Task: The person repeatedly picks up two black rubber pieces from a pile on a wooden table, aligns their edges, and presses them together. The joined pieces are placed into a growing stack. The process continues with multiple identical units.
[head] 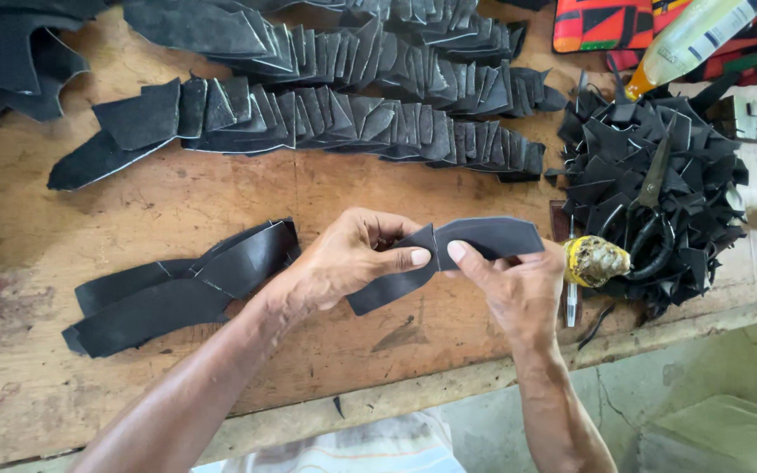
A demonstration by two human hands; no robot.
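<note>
1. Left hand (343, 263): held above the bench (221, 201), its grip closed on the left part of a black leather strip (449, 254), with the thumb pressed on top near the strip's middle.
2. Right hand (519, 289): its grip closed on the right part of the same strip, the thumb tip just beside the left thumb; the two thumbs meet at a crease where the strip bends.
3. Black leather strip: carried between both hands above the front half of the bench, clear of the surface. Its left end slopes down toward the bench edge; its right end runs level over the right hand.
4. Long black strips (177, 289): a small stack lying flat on the bench to the left of the left hand, near the wrist.
5. Rows of cut pieces (326, 118): two overlapping lines of black pieces laid like scales across the far part of the bench.
6. Heap of scraps (650, 175): a loose pile of small black offcuts to the right of the right hand.
7. Scissors (650, 210): black-handled, resting on the heap with the blades pointing away from the person.
8. Yellow-wrapped tool handle (593, 260): just beside the right hand, at the edge of the heap.
9. Bottle (694, 39): pale, with an orange tip, lying at the far right corner.
</note>
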